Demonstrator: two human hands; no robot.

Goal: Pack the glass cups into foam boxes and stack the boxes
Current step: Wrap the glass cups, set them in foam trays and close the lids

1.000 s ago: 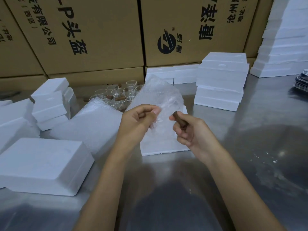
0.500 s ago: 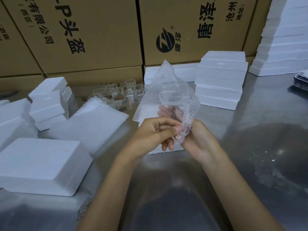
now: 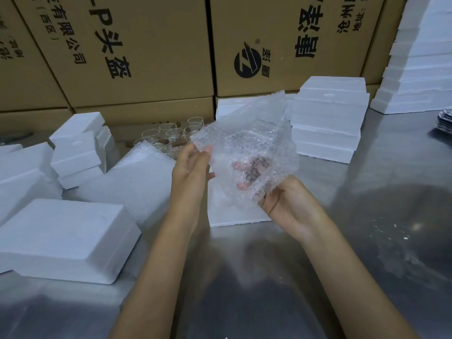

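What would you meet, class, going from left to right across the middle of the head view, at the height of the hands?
Small foam box stack → pile of bubble wrap sheets → left hand → bubble wrap sheet being held up → right hand → tall foam box stack.

Steel table (image 3: pixel 367 241), w/ foam boxes (image 3: pixel 66 238), glass cups (image 3: pixel 171 135), bubble-wrap stack (image 3: pixel 137 177)
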